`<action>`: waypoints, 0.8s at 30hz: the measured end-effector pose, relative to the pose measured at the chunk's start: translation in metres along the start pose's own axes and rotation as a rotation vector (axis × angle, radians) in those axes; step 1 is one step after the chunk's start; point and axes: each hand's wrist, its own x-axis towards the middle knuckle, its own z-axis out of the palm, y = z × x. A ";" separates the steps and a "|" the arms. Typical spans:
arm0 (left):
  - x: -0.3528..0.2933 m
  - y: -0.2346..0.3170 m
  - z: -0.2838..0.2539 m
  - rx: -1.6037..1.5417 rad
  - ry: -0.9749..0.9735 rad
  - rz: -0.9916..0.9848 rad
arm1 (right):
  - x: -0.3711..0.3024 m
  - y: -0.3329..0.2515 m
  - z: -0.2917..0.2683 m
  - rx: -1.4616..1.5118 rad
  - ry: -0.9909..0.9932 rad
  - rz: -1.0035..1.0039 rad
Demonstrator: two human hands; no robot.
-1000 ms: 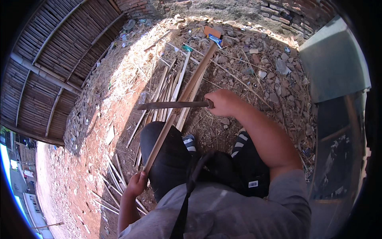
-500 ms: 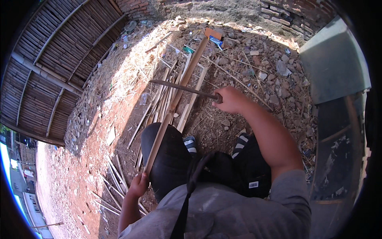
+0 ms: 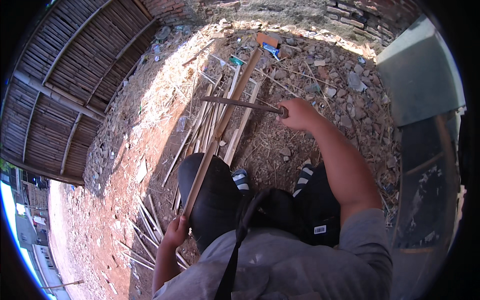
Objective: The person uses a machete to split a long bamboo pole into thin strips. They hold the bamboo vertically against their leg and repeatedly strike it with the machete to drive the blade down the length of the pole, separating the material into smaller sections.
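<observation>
A long split bamboo piece (image 3: 200,181) slants across my left knee and reaches up toward the rubble. My left hand (image 3: 176,231) is closed around its near end, beside my thigh. In my right hand (image 3: 298,114) is the handle of a machete (image 3: 245,104), its dark blade pointing left. The blade crosses over the far half of the bamboo; whether it touches cannot be told. Several narrow bamboo strips (image 3: 200,130) lie in a bundle on the ground beyond my left knee, and more pale strips (image 3: 145,220) lie to the left of my left hand.
Stones and rubble (image 3: 345,95) cover the ground at right, below a brick wall (image 3: 280,15). A woven bamboo panel (image 3: 65,85) stands at left, a greenish-grey sheet (image 3: 422,75) at right. An orange-brown block (image 3: 267,39) sits near the bamboo's far end.
My right hand and the machete have shifted a little to the right and away from me. The bamboo and my left hand stay nearly where they were.
</observation>
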 end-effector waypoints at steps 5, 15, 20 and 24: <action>0.004 -0.021 -0.002 -0.093 -0.055 -0.022 | -0.007 -0.020 0.002 0.047 0.032 -0.017; -0.001 0.001 -0.007 -0.010 -0.054 0.062 | -0.010 -0.055 0.028 -0.238 0.049 -0.396; 0.002 0.001 -0.006 0.029 -0.039 0.008 | -0.004 -0.022 0.000 0.007 0.132 -0.001; 0.003 0.002 -0.005 0.015 -0.038 0.034 | -0.001 -0.010 0.007 0.013 0.206 0.021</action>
